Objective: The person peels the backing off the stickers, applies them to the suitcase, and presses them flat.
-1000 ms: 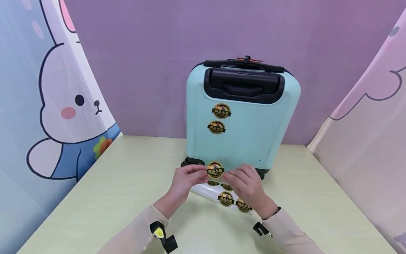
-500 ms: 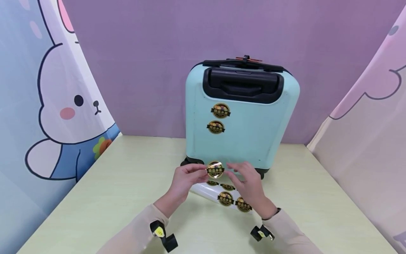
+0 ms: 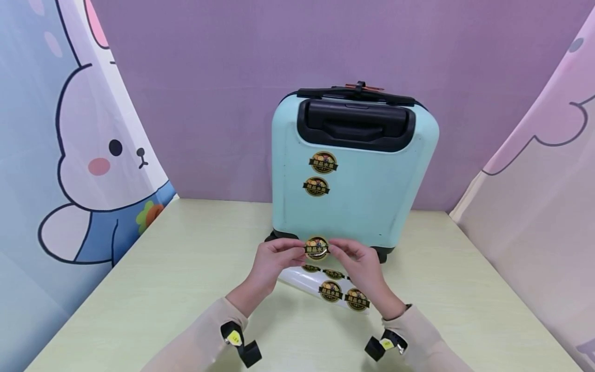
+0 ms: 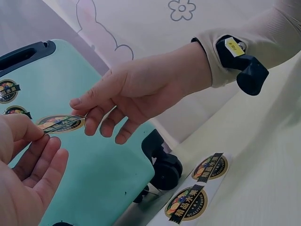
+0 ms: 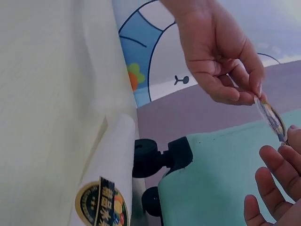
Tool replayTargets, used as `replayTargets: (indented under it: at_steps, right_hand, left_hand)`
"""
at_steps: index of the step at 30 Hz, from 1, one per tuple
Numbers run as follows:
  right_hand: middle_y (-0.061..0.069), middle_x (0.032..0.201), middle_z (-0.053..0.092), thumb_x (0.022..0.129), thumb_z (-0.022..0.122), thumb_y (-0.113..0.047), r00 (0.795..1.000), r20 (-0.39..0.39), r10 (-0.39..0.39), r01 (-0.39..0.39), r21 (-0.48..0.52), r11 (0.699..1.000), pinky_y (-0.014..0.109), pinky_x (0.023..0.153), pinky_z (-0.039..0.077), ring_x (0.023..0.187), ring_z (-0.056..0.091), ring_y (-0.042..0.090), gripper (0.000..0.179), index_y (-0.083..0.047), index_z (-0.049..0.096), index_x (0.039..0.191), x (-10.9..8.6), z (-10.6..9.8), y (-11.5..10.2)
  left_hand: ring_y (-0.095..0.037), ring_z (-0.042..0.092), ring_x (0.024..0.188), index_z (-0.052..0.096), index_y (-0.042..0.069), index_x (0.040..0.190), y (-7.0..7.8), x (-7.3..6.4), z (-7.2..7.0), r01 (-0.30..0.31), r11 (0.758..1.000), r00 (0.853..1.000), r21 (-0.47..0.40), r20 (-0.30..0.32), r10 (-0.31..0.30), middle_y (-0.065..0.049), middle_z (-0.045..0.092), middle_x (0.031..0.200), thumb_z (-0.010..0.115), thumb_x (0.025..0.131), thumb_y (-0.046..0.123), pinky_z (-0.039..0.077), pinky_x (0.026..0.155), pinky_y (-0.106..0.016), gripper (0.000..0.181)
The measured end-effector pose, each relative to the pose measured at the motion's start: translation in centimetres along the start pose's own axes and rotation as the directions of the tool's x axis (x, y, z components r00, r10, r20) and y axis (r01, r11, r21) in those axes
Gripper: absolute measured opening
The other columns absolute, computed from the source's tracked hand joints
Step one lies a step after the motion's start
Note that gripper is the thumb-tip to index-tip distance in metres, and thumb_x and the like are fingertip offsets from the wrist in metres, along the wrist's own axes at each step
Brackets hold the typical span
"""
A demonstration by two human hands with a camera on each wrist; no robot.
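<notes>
A round black-and-gold sticker (image 3: 317, 248) is stretched between both hands, in front of the lower part of a mint-green suitcase (image 3: 367, 201). My left hand (image 3: 274, 259) pinches its left end between thumb and forefinger. At the opposite end, my right hand (image 3: 360, 263) pinches it the same way, as the left wrist view shows with the sticker (image 4: 61, 123) seen nearly edge-on. Two like stickers are on the suitcase's face, an upper sticker (image 3: 323, 162) and a lower sticker (image 3: 316, 186). Below the hands lies a curled white sticker sheet (image 3: 302, 279) with several stickers on it.
The suitcase stands upright on black wheels (image 5: 146, 157) at the back of the pale table (image 3: 204, 248), near a purple backdrop (image 3: 209, 103). A cartoon-print cloth (image 3: 102, 144) hangs on the left, and a pale printed cloth (image 3: 548, 206) on the right.
Half a second ago my right fingers were spread apart beside the sticker; now they pinch its right end. The left hand has kept its hold, nearly still.
</notes>
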State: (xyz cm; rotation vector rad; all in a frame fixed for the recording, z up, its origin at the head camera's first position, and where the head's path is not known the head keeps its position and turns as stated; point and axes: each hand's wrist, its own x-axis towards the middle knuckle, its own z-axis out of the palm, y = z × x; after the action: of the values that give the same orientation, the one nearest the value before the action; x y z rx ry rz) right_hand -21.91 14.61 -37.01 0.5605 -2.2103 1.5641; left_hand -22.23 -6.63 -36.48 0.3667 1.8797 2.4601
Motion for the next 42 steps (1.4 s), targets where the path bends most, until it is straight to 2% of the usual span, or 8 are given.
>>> replayTargets:
  at_steps: [4, 9, 16, 26, 35, 42]
  right_hand:
    - [0.013, 0.095, 0.074, 0.092, 0.071, -0.007, 0.999, 0.002, 0.048, -0.048, 0.074, 0.996, 0.022, 0.075, 0.056, 0.084, 0.07, 0.016, 0.017, 0.003, 0.074, 0.106, 0.0, 0.1, -0.2]
    - [0.007, 0.091, 0.074, 0.091, 0.071, -0.004, 0.997, -0.01, 0.075, -0.072, 0.138, 0.988, 0.023, 0.077, 0.056, 0.082, 0.068, 0.009, 0.016, 0.007, 0.073, 0.104, -0.1, 0.4, -0.3]
    - [-0.003, 0.088, 0.072, 0.09, 0.068, 0.003, 0.983, 0.029, 0.181, -0.181, 0.295, 0.938, 0.025, 0.077, 0.057, 0.08, 0.067, 0.014, 0.019, 0.015, 0.068, 0.105, -0.1, 0.6, -0.5]
    - [-0.005, 0.083, 0.072, 0.092, 0.067, 0.0, 0.977, 0.074, 0.198, -0.211, 0.369, 0.905, 0.026, 0.075, 0.057, 0.073, 0.064, 0.01, 0.025, 0.019, 0.063, 0.108, 0.2, 0.9, 0.4]
    - [-0.001, 0.083, 0.071, 0.092, 0.07, -0.004, 0.965, 0.052, 0.257, -0.257, 0.381, 0.888, 0.028, 0.073, 0.057, 0.071, 0.064, 0.012, 0.019, 0.008, 0.071, 0.106, 1.0, 1.4, 0.8]
    - [0.001, 0.082, 0.071, 0.091, 0.069, -0.002, 0.959, 0.038, 0.282, -0.273, 0.402, 0.874, 0.029, 0.073, 0.056, 0.07, 0.063, 0.013, 0.021, 0.012, 0.068, 0.108, 1.6, 2.0, 1.1]
  left_hand:
    - [-0.016, 0.071, 0.074, 0.067, -0.016, 0.108, 0.0, 0.0, 0.0, 0.008, 1.0, 1.0, -0.005, 0.002, -0.008, -0.006, 0.073, 0.084, 0.066, 0.09, -0.006, 0.061, 0.075, -0.035, 0.021]
    - [-0.016, 0.071, 0.074, 0.067, -0.016, 0.109, -0.2, 0.1, -0.2, 0.003, 1.0, 1.0, -0.004, 0.006, -0.003, -0.006, 0.073, 0.084, 0.065, 0.09, -0.006, 0.061, 0.075, -0.035, 0.021]
    - [-0.015, 0.071, 0.075, 0.067, -0.016, 0.109, -0.4, 0.2, -0.4, 0.008, 1.0, 1.0, 0.009, 0.012, -0.008, -0.007, 0.073, 0.086, 0.064, 0.091, -0.005, 0.061, 0.076, -0.034, 0.021]
    - [-0.015, 0.071, 0.077, 0.067, -0.015, 0.111, -0.7, 0.5, -0.7, 0.013, 0.999, 1.0, 0.038, -0.005, -0.013, -0.009, 0.073, 0.089, 0.066, 0.091, -0.003, 0.06, 0.076, -0.034, 0.023]
    - [-0.018, 0.071, 0.078, 0.07, -0.011, 0.109, -0.9, 1.3, -0.8, 0.013, 0.999, 0.998, 0.033, -0.056, -0.012, -0.007, 0.073, 0.087, 0.066, 0.091, -0.003, 0.06, 0.075, -0.033, 0.02]
    - [-0.022, 0.071, 0.077, 0.069, -0.012, 0.11, -1.2, 2.0, -0.8, 0.005, 1.0, 0.996, 0.006, -0.092, -0.005, -0.008, 0.072, 0.087, 0.065, 0.089, -0.006, 0.061, 0.073, -0.032, 0.022]
